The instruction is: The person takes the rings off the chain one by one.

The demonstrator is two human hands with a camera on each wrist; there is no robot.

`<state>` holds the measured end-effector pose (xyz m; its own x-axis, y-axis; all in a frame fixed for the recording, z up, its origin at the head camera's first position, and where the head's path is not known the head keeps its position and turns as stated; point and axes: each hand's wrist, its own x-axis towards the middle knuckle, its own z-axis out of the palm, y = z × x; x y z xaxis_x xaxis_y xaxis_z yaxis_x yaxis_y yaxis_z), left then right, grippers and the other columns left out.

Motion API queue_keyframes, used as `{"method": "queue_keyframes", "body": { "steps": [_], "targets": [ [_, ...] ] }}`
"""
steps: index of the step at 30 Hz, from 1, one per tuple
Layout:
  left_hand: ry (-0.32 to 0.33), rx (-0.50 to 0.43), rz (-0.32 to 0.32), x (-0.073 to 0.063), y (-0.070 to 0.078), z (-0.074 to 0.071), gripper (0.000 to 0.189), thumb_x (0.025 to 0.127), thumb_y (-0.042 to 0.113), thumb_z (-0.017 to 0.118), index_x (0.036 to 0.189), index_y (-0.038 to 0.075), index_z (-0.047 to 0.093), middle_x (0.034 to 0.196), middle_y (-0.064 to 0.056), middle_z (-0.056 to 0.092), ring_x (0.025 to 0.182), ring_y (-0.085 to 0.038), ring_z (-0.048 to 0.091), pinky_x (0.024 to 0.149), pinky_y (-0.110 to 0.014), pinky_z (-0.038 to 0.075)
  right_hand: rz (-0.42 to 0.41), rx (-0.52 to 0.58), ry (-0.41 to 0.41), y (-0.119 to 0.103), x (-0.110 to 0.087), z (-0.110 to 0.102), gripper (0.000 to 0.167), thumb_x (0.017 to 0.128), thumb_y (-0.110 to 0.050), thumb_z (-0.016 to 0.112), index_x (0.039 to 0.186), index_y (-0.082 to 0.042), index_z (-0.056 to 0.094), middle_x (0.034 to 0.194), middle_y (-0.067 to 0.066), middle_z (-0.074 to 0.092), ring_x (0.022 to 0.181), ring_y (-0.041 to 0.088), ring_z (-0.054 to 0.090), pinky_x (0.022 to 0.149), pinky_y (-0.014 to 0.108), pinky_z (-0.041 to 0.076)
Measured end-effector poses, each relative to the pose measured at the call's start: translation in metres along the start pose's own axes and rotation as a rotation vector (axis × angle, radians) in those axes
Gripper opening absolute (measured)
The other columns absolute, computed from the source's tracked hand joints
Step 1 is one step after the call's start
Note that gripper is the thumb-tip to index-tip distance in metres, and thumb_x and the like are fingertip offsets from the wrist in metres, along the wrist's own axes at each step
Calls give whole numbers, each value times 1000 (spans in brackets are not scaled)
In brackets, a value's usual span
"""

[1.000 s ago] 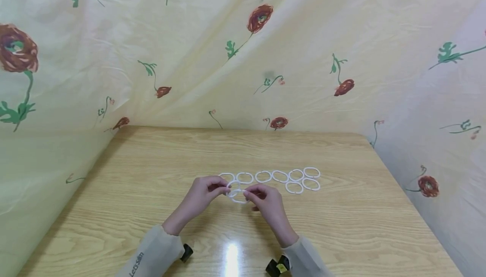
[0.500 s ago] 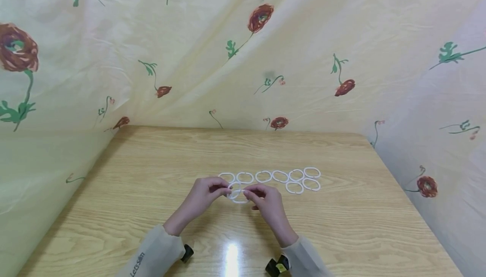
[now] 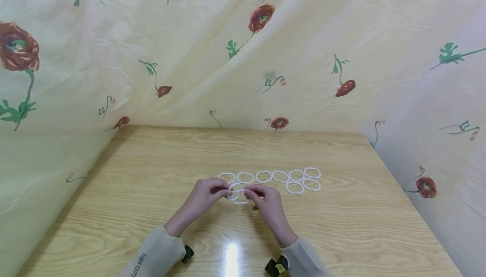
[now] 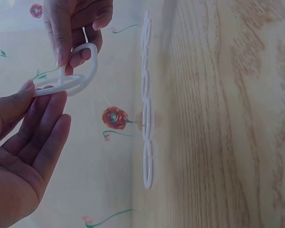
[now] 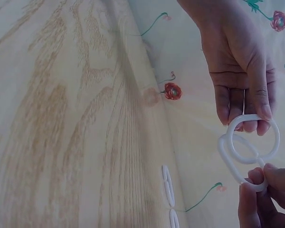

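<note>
My left hand (image 3: 209, 190) pinches a white oval plastic link (image 5: 277, 137) between thumb and fingers, a little above the table. Just to its right, my right hand (image 3: 267, 201) pinches a second white link (image 5: 228, 161) by its far end. The two links cross and pass through each other in the right wrist view. In the left wrist view the left thumb (image 4: 24, 92) lies on one end of its link, with the other fingers below. The fingertips partly hide both links in the head view.
Beyond my hands, several more white links (image 3: 245, 173) lie flat in a row on the wooden table (image 3: 159, 154). At the row's right end two others (image 3: 294, 193) lie in front of it. A flowered cloth (image 3: 212, 66) hangs behind and at both sides.
Both hands keep nearly the same place and grip. The link in my left hand has shifted very slightly to the right.
</note>
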<state>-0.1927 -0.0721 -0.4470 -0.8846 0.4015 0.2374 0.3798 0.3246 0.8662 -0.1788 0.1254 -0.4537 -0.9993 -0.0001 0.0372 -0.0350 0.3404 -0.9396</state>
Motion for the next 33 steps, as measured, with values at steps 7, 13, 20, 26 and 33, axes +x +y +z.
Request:
{"method": "queue_keyframes", "body": {
  "steps": [7,13,20,26,33],
  "targets": [
    [4,4,5,-1,0,1,16,90,15,67,92,0,72,88,-9,73,78,-12,67,72,-16,55,-12,1,21,0,0,2,9,88,-10,70,92,-3,75,79,10,70,70,11,60,52,21,55],
    [12,17,21,-2,-1,2,13,89,15,68,90,3,73,87,-9,73,76,-14,68,70,-18,56,-15,-2,23,0,0,3,9,89,-8,68,91,-1,74,77,11,69,68,12,59,51,20,54],
    [46,59,61,-2,-2,6,9,85,10,71,87,2,74,84,-9,74,74,-7,68,68,-17,57,10,0,26,2,-1,4,10,90,-5,66,92,1,73,79,13,70,69,12,60,50,21,54],
    [64,86,94,-3,-2,8,9,84,9,72,87,1,74,84,-9,74,73,-7,68,67,-17,57,22,15,30,4,0,4,12,91,-7,66,93,2,74,80,13,71,70,10,61,51,24,56],
    [78,90,79,-4,-3,7,7,85,9,71,87,4,74,85,-9,74,72,-6,67,65,-17,57,69,36,42,6,0,1,16,92,-10,66,96,3,73,83,14,71,72,13,63,53,27,58]
  ]
}}
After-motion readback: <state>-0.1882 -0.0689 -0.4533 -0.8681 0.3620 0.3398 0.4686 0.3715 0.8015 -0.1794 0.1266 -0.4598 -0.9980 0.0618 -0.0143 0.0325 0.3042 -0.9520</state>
